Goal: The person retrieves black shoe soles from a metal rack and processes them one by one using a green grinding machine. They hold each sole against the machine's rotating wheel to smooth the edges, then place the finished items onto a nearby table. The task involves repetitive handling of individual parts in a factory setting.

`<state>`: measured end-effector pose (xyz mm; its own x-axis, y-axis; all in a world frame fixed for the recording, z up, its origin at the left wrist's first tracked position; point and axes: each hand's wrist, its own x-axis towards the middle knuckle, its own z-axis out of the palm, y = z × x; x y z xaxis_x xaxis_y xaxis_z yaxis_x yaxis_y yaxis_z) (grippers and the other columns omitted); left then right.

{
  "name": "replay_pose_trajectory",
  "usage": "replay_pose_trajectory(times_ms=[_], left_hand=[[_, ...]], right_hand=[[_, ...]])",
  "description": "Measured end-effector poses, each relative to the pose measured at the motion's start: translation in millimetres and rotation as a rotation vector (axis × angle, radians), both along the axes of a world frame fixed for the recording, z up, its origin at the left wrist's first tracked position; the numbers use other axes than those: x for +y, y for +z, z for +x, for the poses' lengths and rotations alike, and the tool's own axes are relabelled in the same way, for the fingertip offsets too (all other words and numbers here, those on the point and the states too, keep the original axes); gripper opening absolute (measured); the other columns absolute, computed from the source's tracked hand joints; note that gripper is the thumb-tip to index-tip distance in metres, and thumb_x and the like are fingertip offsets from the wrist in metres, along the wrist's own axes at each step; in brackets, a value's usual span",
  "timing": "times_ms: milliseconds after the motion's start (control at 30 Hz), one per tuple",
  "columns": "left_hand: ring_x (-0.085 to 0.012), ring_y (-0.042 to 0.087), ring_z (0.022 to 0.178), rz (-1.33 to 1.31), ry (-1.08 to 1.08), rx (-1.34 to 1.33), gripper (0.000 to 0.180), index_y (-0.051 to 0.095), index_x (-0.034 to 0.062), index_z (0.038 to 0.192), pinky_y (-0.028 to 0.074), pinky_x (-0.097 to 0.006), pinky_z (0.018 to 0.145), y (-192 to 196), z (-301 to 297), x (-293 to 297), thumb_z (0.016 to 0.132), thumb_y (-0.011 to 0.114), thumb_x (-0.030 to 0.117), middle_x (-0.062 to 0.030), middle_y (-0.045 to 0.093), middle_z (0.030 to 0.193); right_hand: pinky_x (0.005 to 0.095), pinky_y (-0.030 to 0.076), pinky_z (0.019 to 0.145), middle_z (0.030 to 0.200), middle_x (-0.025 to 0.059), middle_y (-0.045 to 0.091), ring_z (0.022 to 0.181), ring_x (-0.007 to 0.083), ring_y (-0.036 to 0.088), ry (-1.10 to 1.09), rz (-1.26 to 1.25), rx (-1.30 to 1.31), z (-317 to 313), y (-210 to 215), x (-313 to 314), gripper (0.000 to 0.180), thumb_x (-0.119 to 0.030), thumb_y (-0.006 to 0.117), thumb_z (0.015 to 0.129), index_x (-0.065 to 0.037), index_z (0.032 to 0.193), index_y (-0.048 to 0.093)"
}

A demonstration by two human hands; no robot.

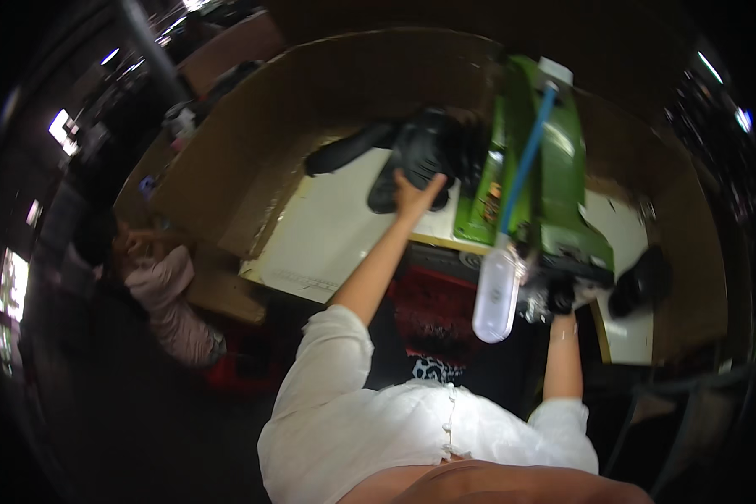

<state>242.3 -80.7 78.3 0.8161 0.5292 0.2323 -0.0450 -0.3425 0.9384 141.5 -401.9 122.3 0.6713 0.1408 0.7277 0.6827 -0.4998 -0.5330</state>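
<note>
My left hand point(418, 195) reaches forward to a pile of black shoe-like pieces point(424, 151) on the white tabletop point(328, 223). Its thumb and fingers close around the near end of one dark piece. At the right, my right hand point(564, 312) is by the front end of a green sewing machine point(559, 160). Dark parts and blur cover its fingers, so what they hold does not show. Close to that hand hangs a white oval lamp point(496, 294) on a blue stem point(529, 155).
Brown cardboard walls point(252, 151) enclose the table's back and sides. Another black piece point(643, 281) lies right of the machine. Under the table's front edge is something red point(435, 302). A co-worker in a pink top point(172, 294) sits at the left, beyond the cardboard.
</note>
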Motion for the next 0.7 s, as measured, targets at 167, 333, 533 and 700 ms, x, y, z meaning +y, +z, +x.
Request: replay_pose_trajectory(times_ms=[167, 333, 533, 700], left_hand=[[-0.0432, 0.034, 0.116, 0.077, -0.09, 0.166, 0.099, 0.03, 0.0143, 0.132, 0.033, -0.047, 0.095, 26, 6, -48, 0.055, 0.072, 0.061, -0.0287, 0.03, 0.125], [-0.0408, 0.035, 0.115, 0.031, 0.006, 0.309, 0.081, 0.047, 0.014, 0.122, 0.035, -0.05, 0.092, 50, 10, -72, 0.06, 0.065, 0.063, -0.0201, 0.031, 0.122], [-0.0407, 0.043, 0.109, -0.053, 0.088, 0.309, 0.064, 0.057, 0.0076, 0.11, 0.039, -0.047, 0.09, 47, 31, -55, 0.064, 0.062, 0.051, -0.023, 0.035, 0.121], [-0.0403, 0.052, 0.102, 0.018, -0.043, 0.371, 0.06, 0.058, -0.0032, 0.102, 0.044, -0.041, 0.088, 38, 23, -63, 0.063, 0.066, 0.041, -0.0273, 0.038, 0.123]], right_hand=[[0.0314, 0.033, 0.097, 0.125, 0.0101, 0.046, 0.112, 0.0202, 0.044, -0.119, 0.428, 0.578, -73, -52, 0, 0.043, -0.005, 0.055, 0.081, 0.003, 0.121, 0.043], [0.0283, 0.035, 0.093, 0.119, 0.0076, 0.048, 0.107, 0.0145, 0.045, -0.234, 0.482, 0.595, -94, -95, -20, 0.042, -0.012, 0.054, 0.086, 0.002, 0.124, 0.042], [0.0278, 0.04, 0.085, 0.108, 0.0095, 0.055, 0.096, 0.0147, 0.052, -0.229, 0.619, 0.66, -85, -147, -51, 0.035, 0.001, 0.055, 0.077, 0.008, 0.111, 0.05], [0.0265, 0.042, 0.08, 0.102, 0.0091, 0.059, 0.089, 0.0131, 0.056, -0.249, 0.678, 0.681, -95, -110, -16, 0.028, -0.001, 0.058, 0.078, 0.009, 0.103, 0.054]])
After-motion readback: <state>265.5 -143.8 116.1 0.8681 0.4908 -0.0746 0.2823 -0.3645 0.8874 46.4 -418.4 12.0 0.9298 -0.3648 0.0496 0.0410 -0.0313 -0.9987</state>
